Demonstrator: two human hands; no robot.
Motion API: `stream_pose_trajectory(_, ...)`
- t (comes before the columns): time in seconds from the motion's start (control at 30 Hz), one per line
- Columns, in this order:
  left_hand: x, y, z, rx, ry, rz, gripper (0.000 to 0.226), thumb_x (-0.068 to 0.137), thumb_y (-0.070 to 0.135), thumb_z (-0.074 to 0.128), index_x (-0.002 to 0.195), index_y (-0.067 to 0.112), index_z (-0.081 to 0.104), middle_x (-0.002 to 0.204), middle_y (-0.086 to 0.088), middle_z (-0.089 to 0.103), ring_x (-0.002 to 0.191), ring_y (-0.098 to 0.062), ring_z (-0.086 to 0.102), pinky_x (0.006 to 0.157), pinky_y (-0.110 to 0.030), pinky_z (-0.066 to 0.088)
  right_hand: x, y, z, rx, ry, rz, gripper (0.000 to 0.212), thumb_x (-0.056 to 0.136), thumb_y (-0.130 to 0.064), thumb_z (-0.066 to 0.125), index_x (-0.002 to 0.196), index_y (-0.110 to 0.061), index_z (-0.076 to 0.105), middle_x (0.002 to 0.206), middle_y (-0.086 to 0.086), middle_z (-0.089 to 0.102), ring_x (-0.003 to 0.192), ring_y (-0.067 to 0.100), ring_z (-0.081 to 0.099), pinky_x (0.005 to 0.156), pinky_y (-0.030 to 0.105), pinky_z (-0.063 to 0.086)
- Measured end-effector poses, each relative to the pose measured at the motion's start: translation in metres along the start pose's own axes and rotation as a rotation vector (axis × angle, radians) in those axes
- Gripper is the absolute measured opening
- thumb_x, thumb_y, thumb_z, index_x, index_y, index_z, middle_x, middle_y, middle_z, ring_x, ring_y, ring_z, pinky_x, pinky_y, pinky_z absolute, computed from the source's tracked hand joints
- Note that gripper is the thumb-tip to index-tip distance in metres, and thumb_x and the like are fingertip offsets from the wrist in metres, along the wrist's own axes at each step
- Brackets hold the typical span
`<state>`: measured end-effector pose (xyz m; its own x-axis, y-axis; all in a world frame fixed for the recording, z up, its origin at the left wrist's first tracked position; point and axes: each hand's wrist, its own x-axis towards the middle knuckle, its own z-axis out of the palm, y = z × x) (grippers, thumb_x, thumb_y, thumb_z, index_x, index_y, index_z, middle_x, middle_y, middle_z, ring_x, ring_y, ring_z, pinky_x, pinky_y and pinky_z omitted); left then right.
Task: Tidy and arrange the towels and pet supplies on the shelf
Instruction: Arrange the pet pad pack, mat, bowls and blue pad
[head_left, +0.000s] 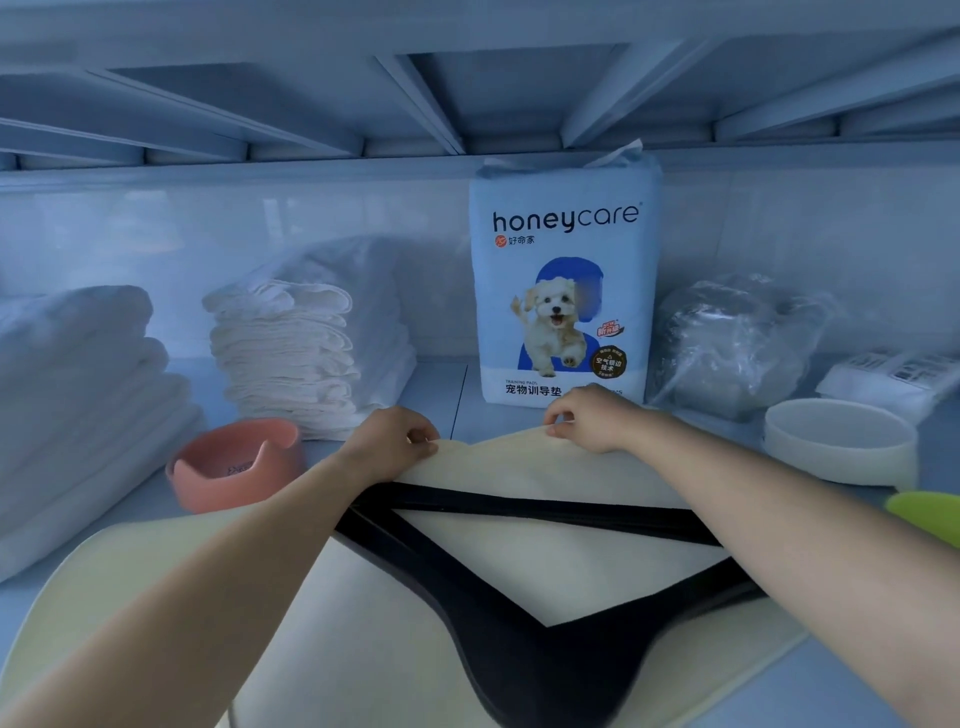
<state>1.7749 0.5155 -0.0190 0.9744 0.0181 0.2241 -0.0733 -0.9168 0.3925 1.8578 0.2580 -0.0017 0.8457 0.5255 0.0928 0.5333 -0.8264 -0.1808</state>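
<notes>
pinching the mat (519, 473) are left grip (387, 441) near pink bowl (234, 465) and right grip (592, 418) near white bowl (836, 449).

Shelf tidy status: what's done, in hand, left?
Looks done: folded towel stacks at left, training-pad pack upright at back. In hand: left hand and right hand pinch the far edge of the cream mat, apparently mid-fold. Left: probably placing the pink bowl, white bowl and plastic-wrapped bundle.
</notes>
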Motion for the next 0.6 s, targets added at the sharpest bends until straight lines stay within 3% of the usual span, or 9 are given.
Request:
stream_pose_trajectory(0.1, 0.005, 0.005, 0.002, -0.041, 0.022, -0.011, 0.014, 0.086, 0.022, 0.063, 0.097, 0.020, 0.070, 0.095, 0.005, 0.067, 0.084, -0.009, 0.056, 0.076, -0.018, 0.038, -0.002, 0.001, -0.008, -0.009, -0.012, 0.019, 0.022, 0.092, -0.036, 0.053, 0.107, -0.026, 0.065, 0.118, -0.001, 0.057, 0.106, 0.020, 0.052, 0.093, 0.036, 0.045)
stream_pose_trajectory(0.2, 0.009, 0.010, 0.004, -0.042, 0.014, 0.002, 0.014, 0.085, 0.022, 0.064, 0.098, 0.019, 0.070, 0.095, 0.005, 0.067, 0.084, -0.009, 0.056, 0.075, -0.018, 0.038, -0.007, 0.004, -0.011, -0.011, 0.013, 0.014, 0.024, 0.093, -0.034, 0.054, 0.109, -0.022, 0.065, 0.120, 0.000, 0.059, 0.107, 0.019, 0.053, 0.092, 0.033, 0.044)
stream_pose_trajectory(0.37, 0.014, 0.015, 0.006, 0.028, -0.059, 0.033, 0.010, 0.086, 0.025, 0.064, 0.093, 0.023, 0.070, 0.092, 0.009, 0.065, 0.086, -0.009, 0.057, 0.076, -0.018, 0.040, -0.023, 0.025, -0.009, -0.011, 0.016, 0.083, 0.038, 0.093, -0.027, 0.055, 0.130, -0.016, 0.053, 0.136, 0.005, 0.050, 0.121, 0.023, 0.047, 0.103, 0.032, 0.037)
stream_pose_trajectory(0.5, 0.023, 0.047, 0.008, -0.075, -0.069, 0.093, 0.008, 0.087, 0.027, 0.062, 0.092, 0.031, 0.067, 0.087, 0.015, 0.062, 0.079, -0.002, 0.057, 0.065, -0.015, 0.040, -0.053, 0.054, -0.025, 0.000, 0.055, 0.133, 0.044, 0.091, -0.026, 0.059, 0.134, -0.018, 0.050, 0.140, 0.003, 0.047, 0.128, 0.022, 0.042, 0.105, 0.028, 0.033)
stream_pose_trajectory(0.6, 0.026, 0.088, 0.013, -0.137, -0.094, 0.180, 0.009, 0.087, 0.030, 0.062, 0.093, 0.030, 0.069, 0.090, 0.017, 0.062, 0.080, 0.001, 0.057, 0.059, -0.013, 0.042, -0.082, 0.077, -0.044, -0.018, 0.091, 0.101, 0.041, 0.088, -0.025, 0.063, 0.128, -0.020, 0.055, 0.133, 0.001, 0.054, 0.124, 0.021, 0.047, 0.102, 0.029, 0.036)
